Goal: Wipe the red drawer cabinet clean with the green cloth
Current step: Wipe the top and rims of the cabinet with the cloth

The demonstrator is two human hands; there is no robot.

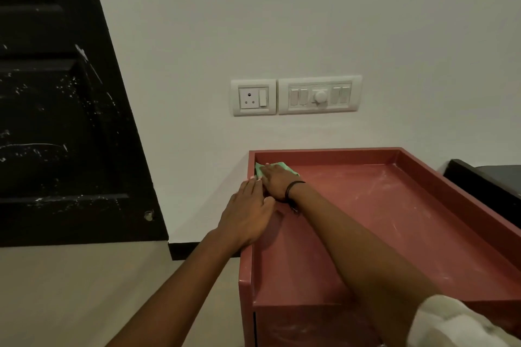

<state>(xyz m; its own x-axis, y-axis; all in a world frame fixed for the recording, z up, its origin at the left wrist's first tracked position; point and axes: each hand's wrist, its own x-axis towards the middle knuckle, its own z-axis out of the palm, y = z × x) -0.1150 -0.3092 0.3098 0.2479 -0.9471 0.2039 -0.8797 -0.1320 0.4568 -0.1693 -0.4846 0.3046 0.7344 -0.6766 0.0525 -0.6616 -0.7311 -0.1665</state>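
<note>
The red drawer cabinet [394,222] stands against the white wall, its recessed top streaked with pale dust. My right hand [275,180], a dark band on its wrist, presses flat on the green cloth [259,169] in the far left corner of the top. Only the cloth's edges show past my fingers. My left hand [248,215] rests on the cabinet's left rim, fingers curled over the edge, just behind my right wrist.
A white socket and switch panel [296,96] sits on the wall above the cabinet. A black door [62,121] stands at the left. A dark piece of furniture [490,180] adjoins the cabinet's right side. Beige floor lies at lower left.
</note>
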